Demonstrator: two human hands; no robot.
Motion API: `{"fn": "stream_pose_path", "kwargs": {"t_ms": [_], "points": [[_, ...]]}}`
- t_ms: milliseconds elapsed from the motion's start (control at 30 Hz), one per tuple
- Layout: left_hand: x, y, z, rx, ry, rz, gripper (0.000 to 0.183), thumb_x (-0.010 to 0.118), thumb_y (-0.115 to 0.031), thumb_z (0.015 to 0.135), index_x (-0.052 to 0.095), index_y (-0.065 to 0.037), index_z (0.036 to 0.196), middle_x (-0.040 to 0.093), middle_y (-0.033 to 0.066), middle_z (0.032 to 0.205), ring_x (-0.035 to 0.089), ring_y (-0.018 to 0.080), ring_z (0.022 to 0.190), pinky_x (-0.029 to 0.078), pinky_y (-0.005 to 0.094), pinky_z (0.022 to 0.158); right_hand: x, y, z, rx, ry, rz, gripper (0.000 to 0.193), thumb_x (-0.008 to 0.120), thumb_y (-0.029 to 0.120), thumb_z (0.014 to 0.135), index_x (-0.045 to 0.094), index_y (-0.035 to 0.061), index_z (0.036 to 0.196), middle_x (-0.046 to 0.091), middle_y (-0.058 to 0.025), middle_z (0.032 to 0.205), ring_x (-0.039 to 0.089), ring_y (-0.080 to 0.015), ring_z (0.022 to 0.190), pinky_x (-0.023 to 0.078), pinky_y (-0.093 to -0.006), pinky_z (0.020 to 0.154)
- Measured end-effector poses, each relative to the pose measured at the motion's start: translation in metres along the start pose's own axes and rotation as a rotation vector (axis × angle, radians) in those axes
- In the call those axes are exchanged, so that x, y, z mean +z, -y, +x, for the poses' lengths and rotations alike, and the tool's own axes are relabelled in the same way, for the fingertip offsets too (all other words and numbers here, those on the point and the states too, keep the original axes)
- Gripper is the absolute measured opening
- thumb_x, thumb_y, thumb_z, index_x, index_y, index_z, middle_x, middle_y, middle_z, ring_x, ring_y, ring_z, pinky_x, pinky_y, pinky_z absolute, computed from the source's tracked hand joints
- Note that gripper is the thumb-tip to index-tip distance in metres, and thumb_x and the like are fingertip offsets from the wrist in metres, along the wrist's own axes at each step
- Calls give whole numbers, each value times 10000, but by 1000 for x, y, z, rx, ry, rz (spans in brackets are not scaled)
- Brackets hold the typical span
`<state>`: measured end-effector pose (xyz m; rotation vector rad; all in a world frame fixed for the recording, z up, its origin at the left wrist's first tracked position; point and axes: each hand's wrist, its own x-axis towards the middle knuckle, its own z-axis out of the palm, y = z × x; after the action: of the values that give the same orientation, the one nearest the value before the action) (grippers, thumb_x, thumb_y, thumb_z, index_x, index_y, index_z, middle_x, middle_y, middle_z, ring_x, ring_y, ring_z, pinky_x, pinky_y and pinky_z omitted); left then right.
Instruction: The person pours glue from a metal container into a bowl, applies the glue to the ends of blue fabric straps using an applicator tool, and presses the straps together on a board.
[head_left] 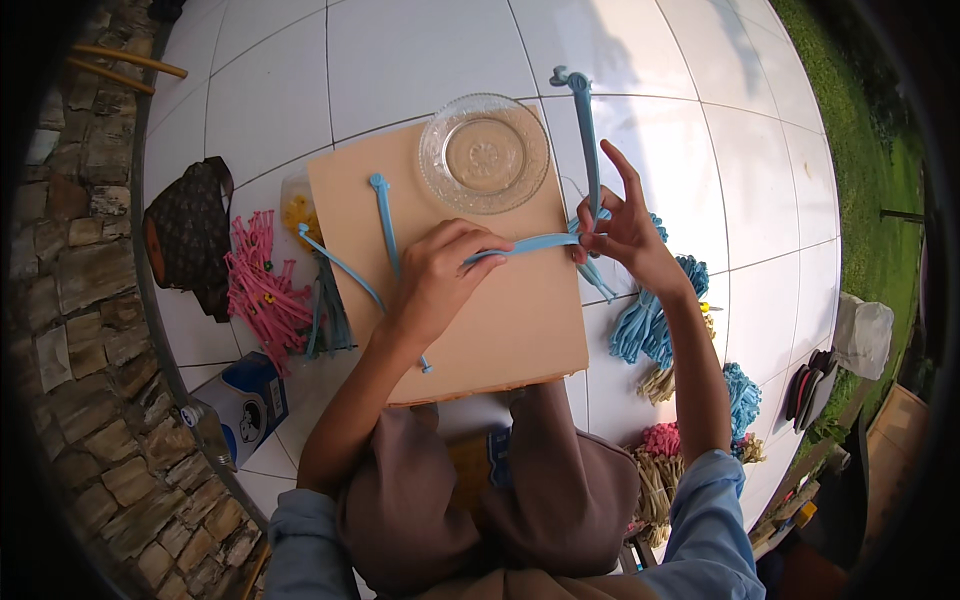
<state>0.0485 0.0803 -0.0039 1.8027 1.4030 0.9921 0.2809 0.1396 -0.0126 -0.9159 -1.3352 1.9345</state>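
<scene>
Centre: left hand (440, 268) and right hand (630, 235), grips closed on the blue strip (540, 243); a slackened right-hand pinch could let it slip loose.

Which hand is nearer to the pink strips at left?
The left hand, over the board, right of the pink strips; the right hand is farther, by the board's right edge.

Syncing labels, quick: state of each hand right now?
Left hand: closed, pinching blue strip.
Right hand: thumb and fingers closed on the same strip, one finger raised.
</scene>
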Motion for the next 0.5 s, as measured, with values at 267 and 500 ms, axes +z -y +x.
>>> {"fn": "stream_pose_path", "kwargs": {"t_ms": [267, 500], "points": [[-2, 2, -2, -21, 22, 38, 168, 710, 12, 684, 671, -32, 841, 619, 85, 817, 614, 208, 748, 499, 309, 631, -3, -2, 4, 48, -46, -164, 985, 555, -141, 748, -87, 203, 1410, 501, -93, 913, 554, -136, 653, 513, -266, 597], [-6, 7, -3, 51, 73, -6, 146, 695, -7, 702, 658, -45, 839, 582, 63, 793, 588, 211, 738, 490, 323, 616, -1, -7, 3, 2, -41, -118, 1022, 563, -149, 744, -100, 250, 1412, 479, -99, 978, 523, -98, 635, 505, -249, 595]]}}
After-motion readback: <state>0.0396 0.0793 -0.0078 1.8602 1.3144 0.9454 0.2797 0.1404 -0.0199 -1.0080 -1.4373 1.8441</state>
